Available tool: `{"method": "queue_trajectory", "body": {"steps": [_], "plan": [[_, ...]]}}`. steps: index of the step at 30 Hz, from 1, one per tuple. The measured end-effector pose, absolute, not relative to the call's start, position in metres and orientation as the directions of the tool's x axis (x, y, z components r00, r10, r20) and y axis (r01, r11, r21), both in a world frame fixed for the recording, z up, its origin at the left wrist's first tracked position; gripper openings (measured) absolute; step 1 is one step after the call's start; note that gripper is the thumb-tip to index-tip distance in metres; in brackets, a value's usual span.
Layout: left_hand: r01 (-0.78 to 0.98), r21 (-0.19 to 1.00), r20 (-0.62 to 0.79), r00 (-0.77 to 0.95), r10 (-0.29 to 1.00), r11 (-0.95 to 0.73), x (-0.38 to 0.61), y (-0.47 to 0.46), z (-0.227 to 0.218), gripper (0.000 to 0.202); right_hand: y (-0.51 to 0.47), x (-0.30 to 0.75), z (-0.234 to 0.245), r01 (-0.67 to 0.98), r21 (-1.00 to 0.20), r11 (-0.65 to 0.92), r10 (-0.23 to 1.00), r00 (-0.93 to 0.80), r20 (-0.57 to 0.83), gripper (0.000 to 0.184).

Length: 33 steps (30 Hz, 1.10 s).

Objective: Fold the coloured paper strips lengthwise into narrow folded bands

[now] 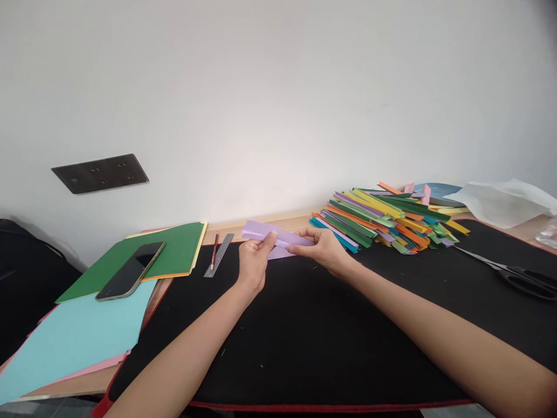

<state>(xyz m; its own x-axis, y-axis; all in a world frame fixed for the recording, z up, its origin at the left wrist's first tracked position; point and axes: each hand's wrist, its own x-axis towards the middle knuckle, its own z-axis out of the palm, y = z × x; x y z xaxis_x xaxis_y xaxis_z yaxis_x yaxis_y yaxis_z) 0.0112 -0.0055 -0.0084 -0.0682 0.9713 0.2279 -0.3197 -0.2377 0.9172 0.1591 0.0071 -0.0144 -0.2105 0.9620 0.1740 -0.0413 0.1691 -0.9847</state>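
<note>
Purple paper [284, 237] is pinched by the left hand [253, 262] and right hand [325, 249]; many coloured strips [383, 217] are already piled, while full sheets [85, 331] are seemingly left uncut.

The left forearm [185, 348] rose from the lower left, the right forearm [429, 310] from the lower right; left hand [253, 261] and right hand [325, 249] pinched just below centre.

Purple paper [285, 237] — matt, smooth
</note>
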Motion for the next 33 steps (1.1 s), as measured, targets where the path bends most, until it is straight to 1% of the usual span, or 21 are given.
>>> {"method": "queue_trajectory", "body": {"steps": [5,8,11,13,16,22,27,30,33], "plan": [[-0.312,0.937,0.178,0.031,0.983,-0.16,0.013,-0.008,-0.009,0.019,0.005,0.16,-0.014,0.097,-0.98,0.173,0.954,-0.262,0.143,0.035],[-0.31,0.943,0.142,0.049,0.989,-0.12,0.014,-0.01,-0.009,0.017,0.006,0.159,-0.016,0.133,-0.97,0.205,0.941,-0.301,0.157,0.033],[-0.302,0.949,0.115,0.076,0.99,-0.086,0.015,-0.011,-0.01,0.018,0.006,0.159,-0.018,0.137,-0.954,0.267,0.913,-0.353,0.205,0.03],[-0.302,0.951,0.107,0.096,0.99,-0.073,0.015,-0.01,-0.012,0.019,0.005,0.158,-0.017,0.143,-0.949,0.282,0.904,-0.372,0.212,0.027],[-0.304,0.951,0.099,0.112,0.989,-0.061,0.013,-0.008,-0.014,0.021,0.004,0.157,-0.015,0.14,-0.96,0.243,0.903,-0.395,0.171,0.023],[-0.274,0.962,0.039,0.096,0.995,-0.012,0.01,-0.006,-0.011,0.025,0.002,0.159,-0.009,0.06,-0.985,0.16,0.864,-0.491,0.111,0.021],[-0.26,0.966,0.036,0.102,0.994,-0.009,0.003,-0.002,-0.009,0.029,0.003,0.163,-0.007,0.144,-0.973,0.18,0.875,-0.474,0.092,0.02],[-0.279,0.96,0.032,0.068,0.997,-0.012,-0.004,0.004,-0.006,0.03,0.005,0.165,-0.009,0.113,-0.979,0.172,0.871,-0.482,0.097,0.02],[-0.307,0.951,0.026,0.012,1.0,-0.021,-0.009,0.007,-0.002,0.031,0.007,0.166,-0.01,0.081,-0.988,0.134,0.873,-0.482,0.079,0.026]]}}
